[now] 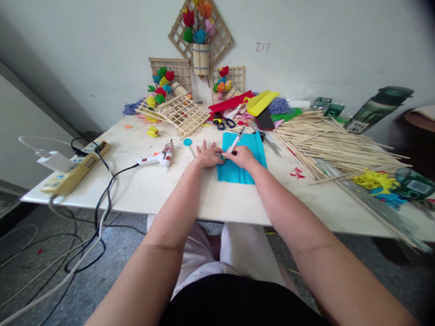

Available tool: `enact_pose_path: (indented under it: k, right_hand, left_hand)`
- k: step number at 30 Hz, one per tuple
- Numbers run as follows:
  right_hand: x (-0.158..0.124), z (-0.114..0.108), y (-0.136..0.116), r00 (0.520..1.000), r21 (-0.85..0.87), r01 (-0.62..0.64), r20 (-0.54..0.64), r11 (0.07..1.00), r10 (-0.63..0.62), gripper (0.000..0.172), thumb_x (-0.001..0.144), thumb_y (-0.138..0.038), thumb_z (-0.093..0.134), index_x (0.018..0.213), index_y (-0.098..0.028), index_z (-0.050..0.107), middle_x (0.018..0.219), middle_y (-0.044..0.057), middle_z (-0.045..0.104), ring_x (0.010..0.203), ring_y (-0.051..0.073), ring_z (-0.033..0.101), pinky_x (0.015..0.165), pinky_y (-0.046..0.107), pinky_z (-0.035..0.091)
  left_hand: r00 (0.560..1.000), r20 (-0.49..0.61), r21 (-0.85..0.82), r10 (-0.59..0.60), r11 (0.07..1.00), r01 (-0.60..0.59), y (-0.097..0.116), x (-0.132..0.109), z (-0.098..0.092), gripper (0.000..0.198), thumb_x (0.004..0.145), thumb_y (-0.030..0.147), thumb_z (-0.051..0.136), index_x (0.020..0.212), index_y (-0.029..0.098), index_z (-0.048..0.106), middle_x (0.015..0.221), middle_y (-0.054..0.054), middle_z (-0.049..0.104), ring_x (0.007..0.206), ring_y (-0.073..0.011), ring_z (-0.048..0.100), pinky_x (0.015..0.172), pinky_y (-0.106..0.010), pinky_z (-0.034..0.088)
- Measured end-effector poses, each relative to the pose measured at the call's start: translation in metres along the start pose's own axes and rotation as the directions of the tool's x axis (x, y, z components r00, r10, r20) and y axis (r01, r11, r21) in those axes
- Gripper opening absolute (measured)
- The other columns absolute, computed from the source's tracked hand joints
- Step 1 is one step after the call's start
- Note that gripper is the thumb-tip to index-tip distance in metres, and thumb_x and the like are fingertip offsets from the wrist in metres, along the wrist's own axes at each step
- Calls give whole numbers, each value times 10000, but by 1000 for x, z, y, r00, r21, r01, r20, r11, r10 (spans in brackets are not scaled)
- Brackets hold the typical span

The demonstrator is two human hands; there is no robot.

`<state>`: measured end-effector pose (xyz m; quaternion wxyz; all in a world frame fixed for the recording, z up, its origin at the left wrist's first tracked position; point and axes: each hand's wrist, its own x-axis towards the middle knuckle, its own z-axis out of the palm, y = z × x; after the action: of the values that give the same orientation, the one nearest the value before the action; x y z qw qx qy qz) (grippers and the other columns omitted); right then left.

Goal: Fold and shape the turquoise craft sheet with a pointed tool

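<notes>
A sheet of bright blue crepe paper (239,175) lies flat near the table's front edge. My right hand (243,157) is closed around a white pen (235,141), whose lower end is by the paper's left part; the tip is hidden by my fingers. My left hand (208,155) lies with its fingers spread at the left edge of the sheet, thumb side over the paper. Just left of that hand is a blue disc (187,142) with a thin stem running toward my fingers.
A glue gun (158,157) rests at left, its cord trailing near a power strip (64,174). Bamboo sticks (340,145) spread across the right. Behind are scissors (224,122), a phone (264,120), folded yellow paper (261,103) and stick lattices (183,113) with paper flowers.
</notes>
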<state>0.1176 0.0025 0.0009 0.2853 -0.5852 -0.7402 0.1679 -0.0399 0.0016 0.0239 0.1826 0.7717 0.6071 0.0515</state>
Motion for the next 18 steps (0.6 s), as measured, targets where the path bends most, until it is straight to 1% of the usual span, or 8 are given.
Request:
enact_pose_path:
  k: [3,6,10,14,18]
  right_hand:
    - [-1,-2,-2,1000,-17,-2,4,1000,2,306,745,-435,614,884,-182,715,844,53,712,791,179,635,629,238,434]
    - [-1,-3,-4,1000,-41,-3,4,999,3,286,755,-403,607,882,-170,715,856,65,711,796,183,635,636,243,431]
    - [-1,-4,-4,1000,-58,0,2,998,0,260,771,-375,586,872,-172,713,826,58,709,750,173,629,623,242,426]
    - [0,-3,-2,1000,-35,0,-5,999,0,262,776,-381,578,858,-171,711,796,49,705,717,164,619,607,236,420]
    - [-1,-3,-2,1000,-7,1,-8,1000,-1,267,768,-388,591,862,-169,711,793,47,705,718,161,617,605,233,422]
  left_hand:
    - [1000,2,-6,-3,1000,3,0,0,0,591,650,455,586,1227,342,524,1512,23,185,1385,-330,-44,1080,-571,-36]
    - [1000,-2,-2,-2,1000,2,0,1,1,583,649,459,588,1220,355,526,1510,33,191,1385,-330,-44,1079,-575,-33]
    - [1000,-5,-1,-3,1000,3,-2,4,3,579,646,471,592,1210,351,532,1512,24,190,1386,-327,-44,1079,-574,-29]
    - [1000,-3,0,-1,1000,1,-4,6,4,578,647,481,591,1209,362,527,1512,42,187,1388,-321,-44,1080,-575,-29]
    - [1000,3,-5,1,1000,0,-3,5,3,598,649,473,592,1228,345,517,1515,19,180,1386,-326,-50,1078,-573,-38]
